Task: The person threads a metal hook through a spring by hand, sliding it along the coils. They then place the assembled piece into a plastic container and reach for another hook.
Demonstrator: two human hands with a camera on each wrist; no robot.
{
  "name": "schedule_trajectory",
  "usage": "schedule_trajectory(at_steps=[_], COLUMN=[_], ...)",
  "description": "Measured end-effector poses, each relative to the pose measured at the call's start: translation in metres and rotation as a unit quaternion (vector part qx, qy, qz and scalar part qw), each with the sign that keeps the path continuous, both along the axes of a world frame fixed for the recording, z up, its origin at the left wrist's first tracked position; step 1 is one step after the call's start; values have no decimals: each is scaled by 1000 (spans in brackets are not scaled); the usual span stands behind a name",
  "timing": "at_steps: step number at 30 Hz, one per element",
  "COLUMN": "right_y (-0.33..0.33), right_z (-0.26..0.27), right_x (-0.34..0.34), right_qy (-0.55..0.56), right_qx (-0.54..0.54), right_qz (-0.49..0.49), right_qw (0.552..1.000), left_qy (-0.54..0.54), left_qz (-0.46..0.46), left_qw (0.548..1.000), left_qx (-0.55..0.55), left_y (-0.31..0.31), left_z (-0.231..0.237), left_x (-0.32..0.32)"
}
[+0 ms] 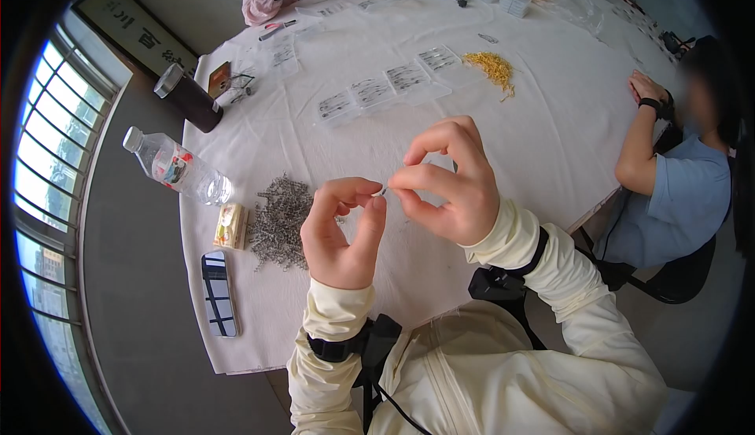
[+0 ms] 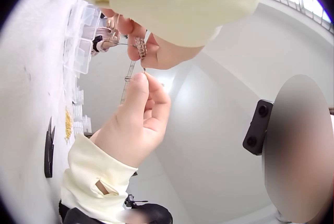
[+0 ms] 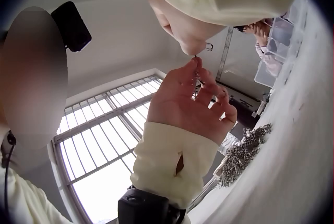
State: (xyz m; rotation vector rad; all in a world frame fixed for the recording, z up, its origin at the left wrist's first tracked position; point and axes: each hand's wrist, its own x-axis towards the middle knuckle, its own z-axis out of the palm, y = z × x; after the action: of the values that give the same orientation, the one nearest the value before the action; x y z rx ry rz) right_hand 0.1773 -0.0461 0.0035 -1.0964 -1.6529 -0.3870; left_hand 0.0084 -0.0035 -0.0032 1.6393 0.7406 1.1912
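Thumb and index finger of the left hand (image 1: 342, 234) pinch a small silvery metal piece (image 1: 381, 192) above the table, its ringed side showing in the left wrist view (image 2: 140, 47). Close on its right, the right hand (image 1: 456, 179) has thumb and index fingertips together at the piece's end; in the right wrist view a thin hooked wire (image 3: 210, 47) shows beside these fingertips. Whether the two metal parts are joined, I cannot tell. Behind the left hand lies a pile of grey metal pieces (image 1: 281, 219).
Left of the pile are a tissue pack (image 1: 230, 226), phone (image 1: 219, 293), plastic bottle (image 1: 177, 166) and dark flask (image 1: 189, 98). Farther back lie clear compartment trays (image 1: 385, 87) and yellow pieces (image 1: 493, 71). Black-handled pliers (image 2: 49, 151) lie on the table. Other people sit behind and at right.
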Motion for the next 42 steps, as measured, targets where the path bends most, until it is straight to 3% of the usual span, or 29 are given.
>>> schedule_trajectory(at_steps=[24, 31, 42], right_y=[0, 1, 1], right_z=[0, 1, 3], right_x=[5, 6, 3], right_qy=[52, 50, 119], right_qx=[-18, -55, -121], right_qz=[-31, -37, 67], right_qw=[998, 997, 983], left_qy=[32, -31, -43], left_qz=[-61, -37, -46], left_qw=[998, 999, 997], left_qx=[-1, -16, -51], left_y=[4, 5, 4], left_z=[-1, -4, 1], left_x=[-5, -1, -4])
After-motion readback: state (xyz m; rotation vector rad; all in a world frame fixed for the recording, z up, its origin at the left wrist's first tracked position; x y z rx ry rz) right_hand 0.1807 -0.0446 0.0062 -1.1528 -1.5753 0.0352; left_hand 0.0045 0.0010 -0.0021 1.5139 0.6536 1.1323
